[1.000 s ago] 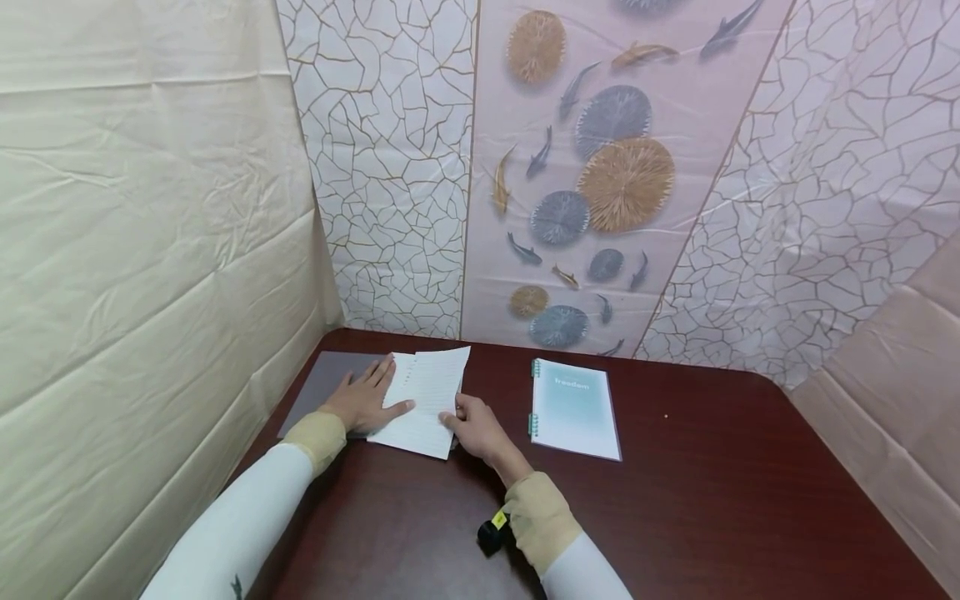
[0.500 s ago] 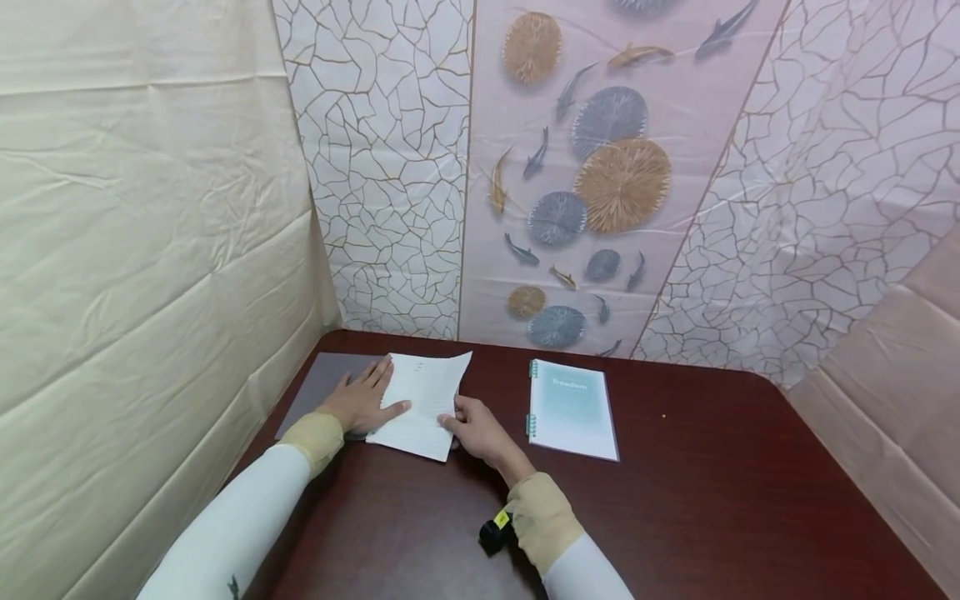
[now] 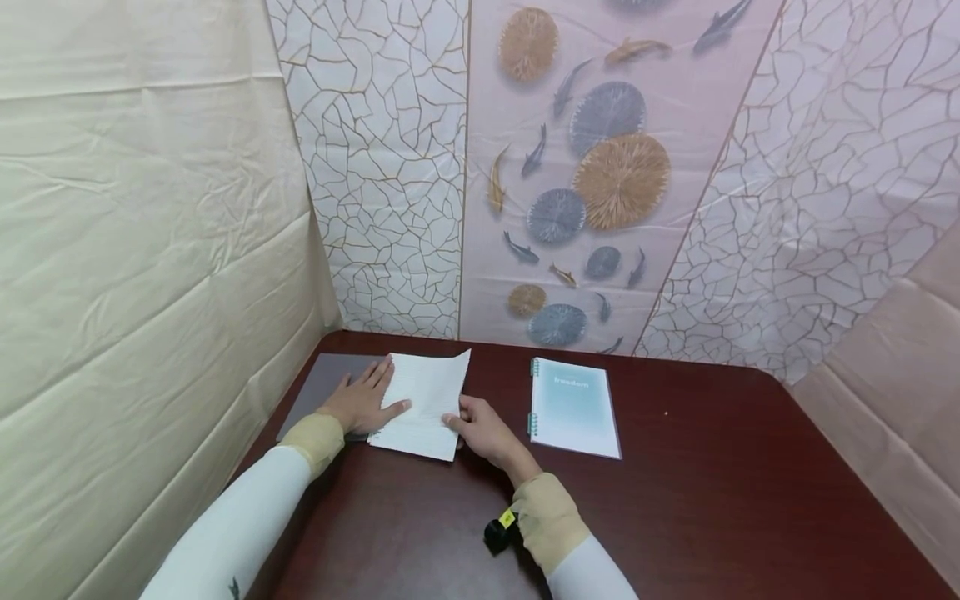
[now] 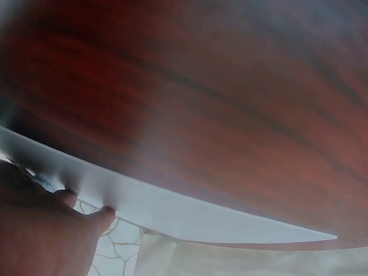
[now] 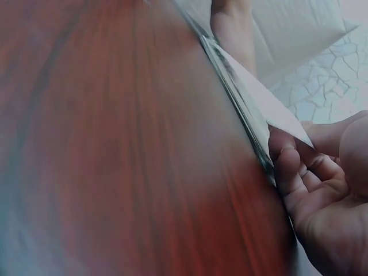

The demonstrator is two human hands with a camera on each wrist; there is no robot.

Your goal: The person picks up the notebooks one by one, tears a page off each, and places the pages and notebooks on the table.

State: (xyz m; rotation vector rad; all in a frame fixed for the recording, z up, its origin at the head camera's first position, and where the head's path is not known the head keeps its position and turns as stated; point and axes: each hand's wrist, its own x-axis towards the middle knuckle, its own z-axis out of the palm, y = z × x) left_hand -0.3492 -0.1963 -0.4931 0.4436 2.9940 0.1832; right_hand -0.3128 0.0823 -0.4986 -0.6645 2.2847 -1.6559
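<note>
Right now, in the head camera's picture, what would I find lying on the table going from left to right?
Gray notebook cover, lined notebook pages, teal-and-white "freedom" ring-bound notebook, tiny pale speck.

The table looks like glossy wood, its grain under a hazy sheen. The white pages are thin matt paper; the grey cover looks smooth and dull. The teal notebook looks smooth, with 2 sets of plastic-looking rings. The cream drape is creased, softly shiny cloth; the 2 sleeves, matt cloth.
</note>
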